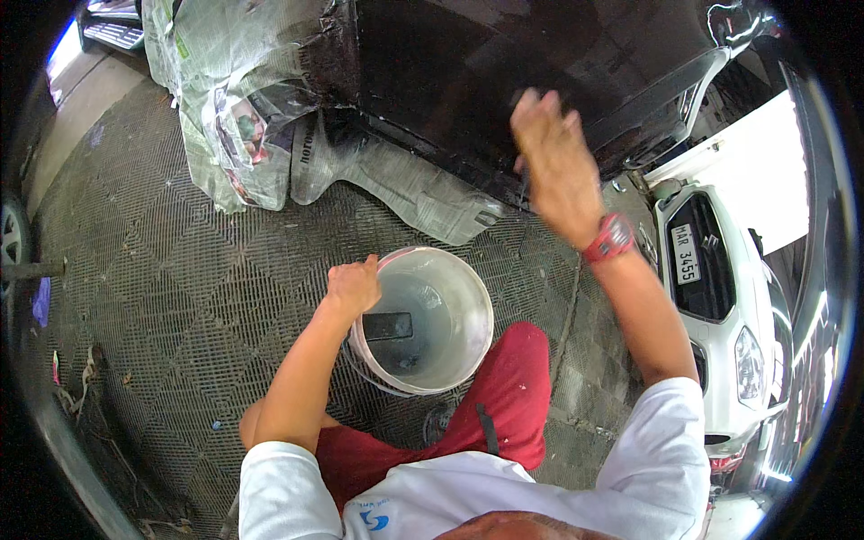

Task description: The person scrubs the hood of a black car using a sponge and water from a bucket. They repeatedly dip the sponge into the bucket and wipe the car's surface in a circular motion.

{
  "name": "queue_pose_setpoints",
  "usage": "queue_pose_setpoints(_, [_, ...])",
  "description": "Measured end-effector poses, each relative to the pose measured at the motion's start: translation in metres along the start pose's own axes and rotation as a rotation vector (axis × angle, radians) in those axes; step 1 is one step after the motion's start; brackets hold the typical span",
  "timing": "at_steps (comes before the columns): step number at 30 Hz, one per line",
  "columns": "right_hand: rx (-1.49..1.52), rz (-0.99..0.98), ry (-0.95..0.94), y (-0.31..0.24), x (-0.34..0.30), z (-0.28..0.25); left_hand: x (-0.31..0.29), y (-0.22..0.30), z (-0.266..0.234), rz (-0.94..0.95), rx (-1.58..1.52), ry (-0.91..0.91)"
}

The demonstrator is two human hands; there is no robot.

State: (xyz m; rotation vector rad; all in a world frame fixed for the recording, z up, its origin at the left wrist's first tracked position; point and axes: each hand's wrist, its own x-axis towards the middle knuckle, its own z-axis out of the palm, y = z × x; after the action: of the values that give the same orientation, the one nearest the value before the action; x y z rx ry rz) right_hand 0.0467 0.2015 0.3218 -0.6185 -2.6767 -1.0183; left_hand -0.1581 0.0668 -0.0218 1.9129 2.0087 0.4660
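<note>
My left hand (354,286) is closed over the left rim of a white plastic bucket (481,310). The bucket stands on the floor in front of my knees, with cloudy water (427,319) low inside. A dark rectangular block (387,326) lies in it, by the left wall. Up and to the right, my right hand (555,157), with a red watch at the wrist, is over a glossy dark vehicle panel (441,67). Motion smears its fingers, and whatever lies under the palm is hidden. Whether it touches the panel, I cannot tell.
Masking paper and plastic sheeting (243,81) cover the vehicle's left part and hang to the floor. More paper (396,193) trails under the panel's lower edge. Dark patterned matting (180,270) covers the floor. A white car (729,333) stands at the right, a wheel (13,238) at the far left.
</note>
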Motion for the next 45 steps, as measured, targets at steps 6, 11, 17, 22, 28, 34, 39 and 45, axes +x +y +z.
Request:
queue_pose_setpoints(6, [-0.053,0.122,0.117,-0.015,0.014,0.012,0.003,0.007,-0.013,-0.010,0.033,-0.090])
queue_pose_setpoints(11, [0.009,-0.097,-0.063,-0.028,-0.004,0.036,0.002,0.002,-0.006,-0.002,0.022,-0.088])
queue_pose_setpoints(17, [-0.044,0.001,0.159,-0.036,0.065,0.020,-0.001,0.007,-0.006,-0.012,0.032,-0.062])
queue_pose_setpoints(22, [-0.055,-0.218,0.014,-0.042,0.034,0.046,-0.005,0.010,-0.011,-0.011,0.056,-0.077])
queue_pose_setpoints(28, [-0.103,-0.121,0.260,-0.038,0.121,0.019,-0.004,0.018,-0.015,-0.018,0.075,-0.075])
queue_pose_setpoints(34, [-0.026,-0.136,-0.018,-0.077,0.043,0.052,-0.013,0.015,-0.030,-0.003,-0.047,-0.039])
queue_pose_setpoints(39, [1.248,0.664,-0.132,-0.154,-0.071,0.064,-0.009,0.065,-0.073,0.113,-1.010,0.052])
queue_pose_setpoints(45, [2.365,1.904,-0.040,-0.299,-0.162,0.263,-0.013,0.061,-0.028,0.031,-0.493,-0.096])
